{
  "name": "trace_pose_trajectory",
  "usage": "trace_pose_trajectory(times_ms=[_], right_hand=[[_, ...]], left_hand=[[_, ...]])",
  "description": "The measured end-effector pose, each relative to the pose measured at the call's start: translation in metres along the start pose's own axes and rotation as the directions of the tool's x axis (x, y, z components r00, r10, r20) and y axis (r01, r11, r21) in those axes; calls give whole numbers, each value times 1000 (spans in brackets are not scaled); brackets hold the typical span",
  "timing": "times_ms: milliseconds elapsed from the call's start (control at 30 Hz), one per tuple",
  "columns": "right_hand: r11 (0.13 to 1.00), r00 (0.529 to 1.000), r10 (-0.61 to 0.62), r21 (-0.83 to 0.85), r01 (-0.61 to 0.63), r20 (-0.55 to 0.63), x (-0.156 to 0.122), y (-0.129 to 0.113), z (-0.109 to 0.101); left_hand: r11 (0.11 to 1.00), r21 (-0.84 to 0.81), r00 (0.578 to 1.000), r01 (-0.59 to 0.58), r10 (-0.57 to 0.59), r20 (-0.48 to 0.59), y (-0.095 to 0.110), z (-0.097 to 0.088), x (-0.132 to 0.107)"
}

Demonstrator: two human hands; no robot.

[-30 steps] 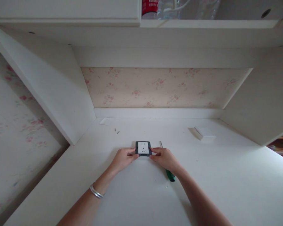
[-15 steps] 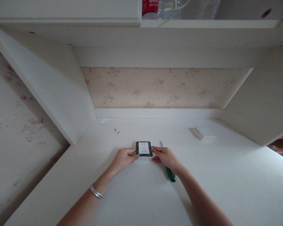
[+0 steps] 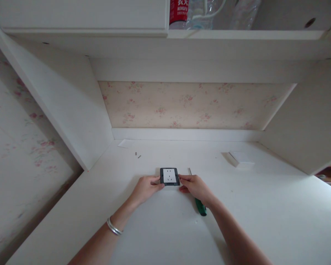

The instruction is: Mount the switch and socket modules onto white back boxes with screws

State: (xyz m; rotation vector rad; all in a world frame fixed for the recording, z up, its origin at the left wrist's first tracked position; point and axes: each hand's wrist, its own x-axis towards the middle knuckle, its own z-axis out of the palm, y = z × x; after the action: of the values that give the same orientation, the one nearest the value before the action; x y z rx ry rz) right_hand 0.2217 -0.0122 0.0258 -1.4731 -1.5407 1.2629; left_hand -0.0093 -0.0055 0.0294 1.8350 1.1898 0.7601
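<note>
A wall socket [image 3: 169,176] with a white face and a dark grey frame is held just over the white desktop, face up. My left hand [image 3: 146,189] grips its left edge between thumb and fingers. At the opposite edge, my right hand [image 3: 195,188] pinches the frame with its fingertips. Beneath my right hand lies a screwdriver [image 3: 200,207]; its green handle and metal tip show, while the middle is hidden by the hand. Two small screws [image 3: 138,155] rest on the desk beyond my left hand.
At the back right sits a white box-like piece [image 3: 240,159]. A thin white sheet [image 3: 125,143] lies at the back left. Side panels and an overhead shelf [image 3: 237,35] enclose the desk [image 3: 264,213]; a red-labelled bottle [image 3: 178,13] and clear plastic stand on the shelf.
The whole view has shifted slightly, with more of the upper shelf showing. Both hands keep the same hold on the wall socket.
</note>
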Motion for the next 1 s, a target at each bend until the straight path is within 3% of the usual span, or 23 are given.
trace_pose_trajectory(times_ms=[400, 500, 567, 633, 667, 767, 867, 1000], right_hand=[[979, 999, -41, -202, 40, -4, -6, 0, -3], [993, 992, -44, -118, 30, -118, -7, -2, -10], [999, 976, -24, -37, 16, -216, -9, 0, -20], [1000, 959, -19, -10, 17, -284, -11, 8, -34], [999, 948, -23, -34, 13, -318, -12, 13, -41], [982, 920, -57, -188, -18, -388, -14, 31, -59], [941, 924, -77, -334, -58, -375, -16, 43, -63], [892, 956, -76, -448, -62, -283, -20, 43, -56]], left_hand=[[997, -66, 999, 37, -35, 38, -1, 3, -5], [990, -127, 996, 54, -44, 74, -1, -4, -6], [988, -109, 994, 112, -110, 19, -7, -17, -2], [979, 9, 970, 202, -199, -141, -19, -38, 8], [960, 132, 945, 249, -211, -250, -26, -51, 15], [903, 260, 892, 343, -227, -390, -48, -91, 45], [827, 382, 858, 413, -212, -468, -64, -118, 77], [745, 512, 875, 427, -197, -442, -77, -122, 106]])
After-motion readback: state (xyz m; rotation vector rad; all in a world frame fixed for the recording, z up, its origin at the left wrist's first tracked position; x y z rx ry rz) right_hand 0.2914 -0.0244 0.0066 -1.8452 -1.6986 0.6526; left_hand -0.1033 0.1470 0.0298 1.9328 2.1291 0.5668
